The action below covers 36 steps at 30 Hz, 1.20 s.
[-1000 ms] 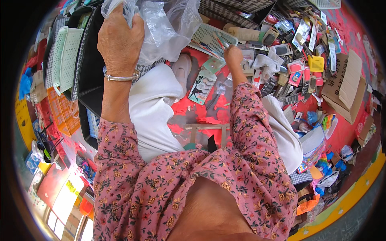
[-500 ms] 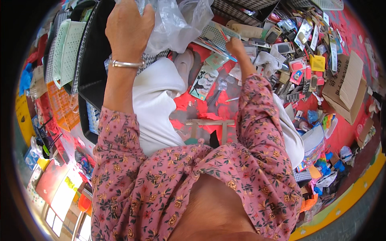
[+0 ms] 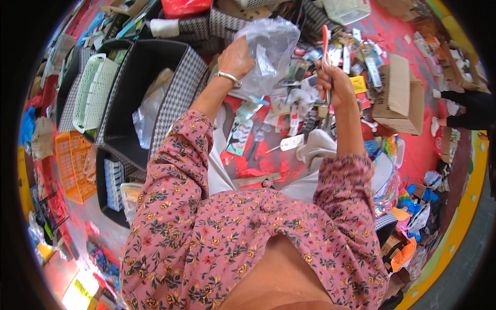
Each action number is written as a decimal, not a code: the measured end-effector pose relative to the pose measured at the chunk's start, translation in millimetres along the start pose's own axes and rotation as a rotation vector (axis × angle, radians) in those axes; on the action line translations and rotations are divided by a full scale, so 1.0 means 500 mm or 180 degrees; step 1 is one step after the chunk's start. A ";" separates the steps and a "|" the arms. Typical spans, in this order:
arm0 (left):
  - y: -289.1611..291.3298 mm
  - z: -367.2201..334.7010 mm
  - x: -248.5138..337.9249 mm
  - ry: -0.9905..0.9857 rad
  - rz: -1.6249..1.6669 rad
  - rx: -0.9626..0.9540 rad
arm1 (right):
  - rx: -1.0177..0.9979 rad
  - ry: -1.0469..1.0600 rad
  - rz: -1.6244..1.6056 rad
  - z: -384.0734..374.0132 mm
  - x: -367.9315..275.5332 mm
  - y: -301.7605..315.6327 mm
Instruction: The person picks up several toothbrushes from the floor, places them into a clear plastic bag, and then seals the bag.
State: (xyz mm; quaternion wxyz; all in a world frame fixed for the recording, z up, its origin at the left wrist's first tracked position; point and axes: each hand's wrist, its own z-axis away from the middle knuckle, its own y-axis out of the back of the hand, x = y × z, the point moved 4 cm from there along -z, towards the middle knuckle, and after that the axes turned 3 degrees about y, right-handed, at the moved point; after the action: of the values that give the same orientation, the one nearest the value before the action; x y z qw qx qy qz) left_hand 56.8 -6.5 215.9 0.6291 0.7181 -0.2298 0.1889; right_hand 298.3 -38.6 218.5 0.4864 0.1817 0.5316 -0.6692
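My left hand (image 3: 237, 58), with a silver bangle at its wrist, is closed on a clear plastic bag (image 3: 272, 54), which hangs puffed out to the right of the fist. My right hand (image 3: 339, 87) is raised and grips a red-and-white toothbrush (image 3: 325, 45), its head end pointing up. Part of the handle is hidden by my fingers. On the floor between my knees lie a card of false eyelashes (image 3: 239, 135) and a white tag (image 3: 292, 142).
Black bins with checked sides stand at left, one bin (image 3: 178, 93) holding plastic wrap. Beside them are a pale green basket (image 3: 92, 93) and an orange crate (image 3: 77, 168). Packaged small goods spread ahead. An open cardboard box (image 3: 400, 98) sits at right; another person's feet show beyond it.
My right hand has come up from low among the goods and now holds the toothbrush upright. My left hand keeps the bag, now lower and further right in view. The view has shifted.
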 end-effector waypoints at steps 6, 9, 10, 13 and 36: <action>-0.074 0.014 0.062 -0.0001 -0.0225 -0.0753 | -0.0334 0.0434 -0.0150 0.145 0.009 -0.087; -0.089 0.020 0.076 -0.0049 -0.0374 -0.0809 | -0.0655 0.0072 -0.0140 0.149 0.067 -0.110; -0.093 0.018 0.076 0.0031 -0.0415 -0.0862 | -0.0597 -0.0272 0.0083 0.154 0.082 -0.114; -0.103 0.014 0.079 0.0138 -0.0445 -0.0980 | -0.0528 -0.0715 -0.0133 0.141 0.126 -0.117; -0.108 0.108 0.168 -0.1559 -0.0745 -0.1339 | 0.1427 0.0809 -0.1563 0.005 0.058 0.014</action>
State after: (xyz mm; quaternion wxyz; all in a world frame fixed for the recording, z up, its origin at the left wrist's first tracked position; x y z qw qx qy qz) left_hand 155.4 -62.1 211.6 0.7070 0.6182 -0.3240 -0.1141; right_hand 291.4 -54.0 193.7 0.1891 0.2325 0.4556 -0.8382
